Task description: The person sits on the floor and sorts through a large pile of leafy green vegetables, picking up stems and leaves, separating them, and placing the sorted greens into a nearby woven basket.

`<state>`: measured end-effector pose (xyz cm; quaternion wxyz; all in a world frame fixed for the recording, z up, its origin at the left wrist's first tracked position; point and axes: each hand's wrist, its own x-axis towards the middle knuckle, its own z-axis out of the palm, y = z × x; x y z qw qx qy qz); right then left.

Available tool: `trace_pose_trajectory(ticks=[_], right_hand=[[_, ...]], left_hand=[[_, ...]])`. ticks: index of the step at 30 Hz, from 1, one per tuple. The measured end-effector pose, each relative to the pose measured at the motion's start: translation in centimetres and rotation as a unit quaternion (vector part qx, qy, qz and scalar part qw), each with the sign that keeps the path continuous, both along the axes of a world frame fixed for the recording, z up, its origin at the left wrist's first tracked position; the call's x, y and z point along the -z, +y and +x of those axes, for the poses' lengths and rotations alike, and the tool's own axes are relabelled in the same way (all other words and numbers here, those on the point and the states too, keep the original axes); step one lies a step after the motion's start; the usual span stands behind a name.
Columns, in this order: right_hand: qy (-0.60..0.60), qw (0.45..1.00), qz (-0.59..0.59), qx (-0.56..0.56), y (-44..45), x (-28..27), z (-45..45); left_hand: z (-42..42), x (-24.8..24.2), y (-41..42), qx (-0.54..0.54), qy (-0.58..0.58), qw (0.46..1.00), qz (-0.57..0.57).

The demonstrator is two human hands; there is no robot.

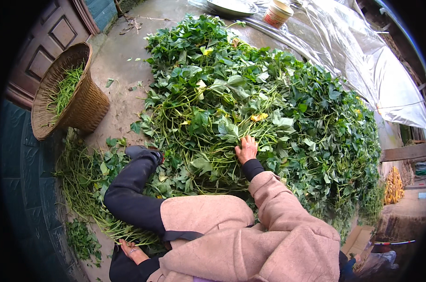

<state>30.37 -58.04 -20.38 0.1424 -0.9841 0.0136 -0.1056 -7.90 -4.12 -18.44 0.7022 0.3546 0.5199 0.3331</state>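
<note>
A large heap of leafy green vines, which look like sweet potato vines (230,81), spreads before me. My right hand (246,150) reaches into its near middle, with fingers curled around a bunch of vine stems; the fingertips are hidden among leaves. Low on the left, my left hand (131,249) is at the ends of a bundle of long green stems (128,234), its fingers bent around them. That bundle runs beside my bent leg to a pile of trailing stems (75,176). A few yellow leaves (258,117) show in the heap.
A flared wicker basket (96,105) holding cut green stems (68,88) stands at left by a panelled door (63,31). Clear plastic sheeting (368,67), a bucket (278,14) and a metal basin (232,7) lie beyond. Corn cobs (394,187) and another person's sleeve (347,264) appear at right.
</note>
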Motion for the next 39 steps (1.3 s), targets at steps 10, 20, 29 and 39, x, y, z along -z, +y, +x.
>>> trace_pose_trajectory(ticks=[10,20,29,39], right_hand=[[0.141,0.989,0.002,-0.053,1.2,-7.6,3.2],[-0.061,0.976,0.21,-0.018,0.3,-12.6,10.5],[0.111,0.993,0.003,0.034,0.9,1.6,-1.3],[0.293,0.667,0.685,-0.006,2.5,-13.0,9.8]], left_hand=[[0.0,0.8,0.5,-0.027,0.07,0.996,0.04],[0.7,0.1,0.5,-0.107,0.059,0.992,0.002],[0.8,2.3,1.1,-0.055,0.023,0.998,-0.015],[1.5,0.9,0.6,-0.074,0.032,0.997,-0.02]])
